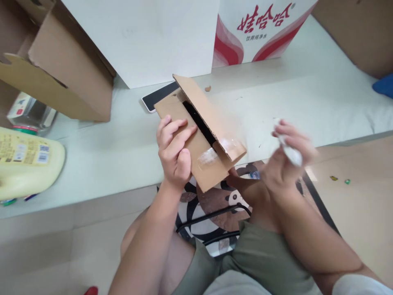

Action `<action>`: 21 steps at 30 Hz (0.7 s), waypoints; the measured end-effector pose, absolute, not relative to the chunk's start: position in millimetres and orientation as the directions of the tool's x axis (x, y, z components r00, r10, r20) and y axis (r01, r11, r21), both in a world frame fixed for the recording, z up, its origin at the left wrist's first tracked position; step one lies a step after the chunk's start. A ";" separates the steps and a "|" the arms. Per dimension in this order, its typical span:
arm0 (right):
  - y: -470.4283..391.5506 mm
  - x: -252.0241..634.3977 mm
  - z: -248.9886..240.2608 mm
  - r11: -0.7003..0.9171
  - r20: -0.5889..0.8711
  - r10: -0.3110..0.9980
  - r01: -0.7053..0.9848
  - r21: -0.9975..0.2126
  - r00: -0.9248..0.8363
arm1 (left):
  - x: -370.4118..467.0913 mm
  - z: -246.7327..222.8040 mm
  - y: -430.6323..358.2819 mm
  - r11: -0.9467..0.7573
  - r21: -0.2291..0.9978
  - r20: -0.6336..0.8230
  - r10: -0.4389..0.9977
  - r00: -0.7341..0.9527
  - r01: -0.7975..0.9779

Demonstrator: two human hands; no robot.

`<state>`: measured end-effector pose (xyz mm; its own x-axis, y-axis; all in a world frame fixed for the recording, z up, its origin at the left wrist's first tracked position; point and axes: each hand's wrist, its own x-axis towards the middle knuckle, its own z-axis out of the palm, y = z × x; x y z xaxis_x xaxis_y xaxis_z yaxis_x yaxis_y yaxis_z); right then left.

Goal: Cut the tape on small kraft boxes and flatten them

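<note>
Cardboard box (202, 143) is held tilted above the front edge of the pale bench (123, 155), gaping beneath a raised flap (204, 110). The left hand (175, 151) is clamped on its left side; the right hand (281, 170), apart from the box, pinches a small whitish object (293, 155) too blurred to identify. With one hand steadying it, a sideways knock could twist the box loose and drop it. Just beyond, a dark-faced device (159, 96) might be struck by a slip; farther back stands a white carton (153, 37).
</note>
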<state>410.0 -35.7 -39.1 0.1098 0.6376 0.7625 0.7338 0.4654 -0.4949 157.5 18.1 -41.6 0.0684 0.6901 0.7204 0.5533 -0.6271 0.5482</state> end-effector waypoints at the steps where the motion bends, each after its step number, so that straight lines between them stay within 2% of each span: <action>1: -23.4 413.8 -43.9 0.474 0.766 0.637 0.738 -0.480 0.089 | 156.6 -42.6 18.8 -0.634 0.548 0.725 0.685 0.067 0.545; 3: -6.0 415.8 -53.8 0.448 0.729 0.683 0.767 -0.459 0.037 | 154.4 -45.0 20.5 -0.662 0.544 0.742 0.667 0.072 0.516; 7: 9.2 407.2 -71.8 0.284 0.524 0.852 0.848 -0.448 -0.009 | 148.9 -48.2 22.5 -0.717 0.519 0.778 0.622 0.091 0.465; 12: 15.7 403.4 -87.6 0.140 0.366 0.930 0.898 -0.416 0.024 | 140.7 -43.5 15.0 -0.666 0.578 0.742 0.670 0.036 0.472; 18: 13.3 399.3 -91.9 0.159 0.333 0.943 0.892 -0.422 -0.011 | 124.8 -52.0 16.3 -0.659 0.628 0.743 0.666 -0.069 0.413; 21: 10.5 396.3 -90.4 0.194 0.343 0.939 0.866 -0.461 -0.028 | 112.2 -64.9 25.1 -0.604 0.671 0.704 0.701 -0.113 0.431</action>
